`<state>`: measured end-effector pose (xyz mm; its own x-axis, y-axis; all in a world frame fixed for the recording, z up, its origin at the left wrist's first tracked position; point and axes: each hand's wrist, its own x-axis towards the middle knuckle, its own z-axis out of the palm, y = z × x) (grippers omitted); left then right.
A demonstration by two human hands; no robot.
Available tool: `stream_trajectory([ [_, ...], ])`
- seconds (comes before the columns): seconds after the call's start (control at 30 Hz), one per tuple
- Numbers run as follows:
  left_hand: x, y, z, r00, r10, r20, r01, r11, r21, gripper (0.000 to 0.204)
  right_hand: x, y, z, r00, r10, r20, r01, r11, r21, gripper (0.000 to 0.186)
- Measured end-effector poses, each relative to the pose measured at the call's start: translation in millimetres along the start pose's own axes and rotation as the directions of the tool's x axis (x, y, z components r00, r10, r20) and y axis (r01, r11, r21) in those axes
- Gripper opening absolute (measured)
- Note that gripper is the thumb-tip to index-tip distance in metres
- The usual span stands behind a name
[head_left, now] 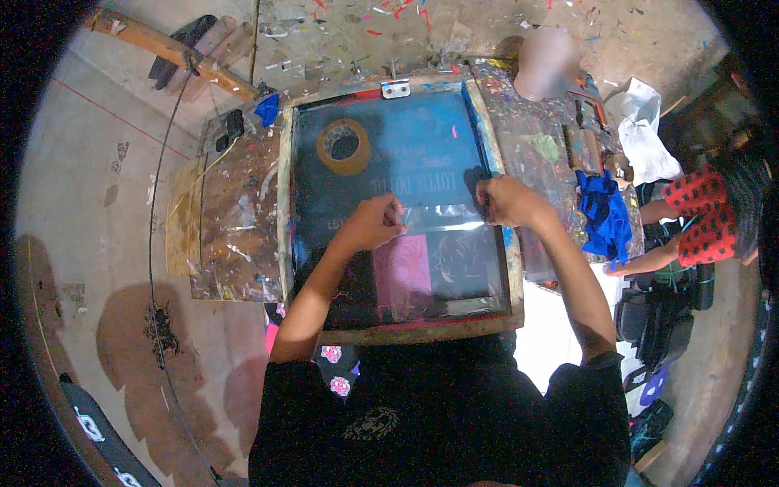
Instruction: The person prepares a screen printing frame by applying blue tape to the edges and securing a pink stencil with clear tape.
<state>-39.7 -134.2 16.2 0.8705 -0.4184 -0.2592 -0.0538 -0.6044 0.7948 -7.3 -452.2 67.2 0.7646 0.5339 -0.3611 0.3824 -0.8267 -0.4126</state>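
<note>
A wooden-edged printing screen point(286, 191) lies before me, its dark mesh bearing faint mirrored lettering and a pink rectangle point(403, 268). Across its middle, just above the pink patch, runs a shiny strip of clear tape point(445, 217). My left hand point(373, 224) pinches the strip's left end, fingers closed. At the right end my right hand point(511, 203) is closed on the tape near the frame's right side. Further up on the mesh rests a roll of brown tape point(343, 147). A metal hinge clamp point(396, 88) sits at the far edge of the screen.
The paint-stained table point(243, 203) spreads to both sides. Blue cloth point(603, 213) and a white sheet point(645, 130) lie at the right. A wooden beam point(170, 50) stands at the upper left. A person in red dotted shorts point(704, 213) is at the far right.
</note>
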Motion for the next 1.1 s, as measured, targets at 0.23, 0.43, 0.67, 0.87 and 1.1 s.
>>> stream_trajectory([
  [0.23, 0, -5, 3, 0.997, 0.066, -0.050, -0.063, 0.997, 0.054, 0.035, 2, 3, 6, 0.998, -0.036, -0.056, 0.034, 0.999, -0.036, 0.036],
  [0.43, 1, -8, 9, 0.998, 0.008, -0.059, -0.005, 0.998, 0.058, 0.032, -1, -7, 9, 0.998, 0.003, -0.068, -0.017, 0.977, -0.212, 0.035],
  [0.67, 0, 12, 15, 0.992, -0.014, -0.129, 0.055, 0.944, 0.325, 0.032, -11, -9, 20, 0.994, 0.037, -0.099, -0.065, 0.952, -0.299, 0.026],
  [0.87, 4, 26, 6, 0.990, -0.025, -0.140, 0.089, 0.876, 0.474, 0.039, -7, -6, 23, 0.991, 0.015, -0.133, -0.058, 0.944, -0.326, 0.019],
  [1.1, 2, 28, 1, 0.985, -0.078, -0.152, 0.133, 0.910, 0.392, 0.040, -4, -5, 26, 0.984, 0.017, -0.175, -0.068, 0.955, -0.290, 0.025],
])
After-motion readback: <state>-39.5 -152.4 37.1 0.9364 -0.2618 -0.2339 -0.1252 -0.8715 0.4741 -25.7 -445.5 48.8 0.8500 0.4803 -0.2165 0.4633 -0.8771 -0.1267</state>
